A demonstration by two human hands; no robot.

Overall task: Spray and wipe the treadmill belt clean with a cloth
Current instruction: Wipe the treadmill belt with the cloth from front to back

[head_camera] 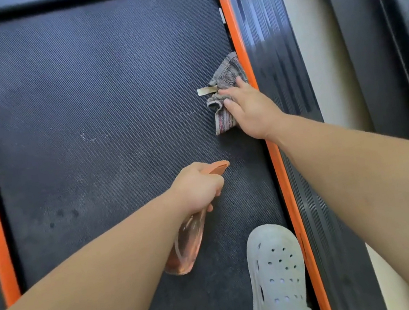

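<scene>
The dark textured treadmill belt (84, 106) fills the view, with dusty smears and a few dark drops near its left side. My right hand (250, 111) presses a crumpled grey striped cloth (226, 77) flat against the belt at its right edge, fingers laid over it. A beige tag sticks out of the cloth to the left. My left hand (198, 190) grips the neck of an orange translucent spray bottle (187, 245), held low over the belt with its nozzle pointing right and away from me.
Orange side strips (243, 50) border the belt on both sides, with a black ribbed side rail (278, 69) to the right. A foot in a grey perforated clog (277, 274) stands on the belt near the right strip. A second machine stands at far right.
</scene>
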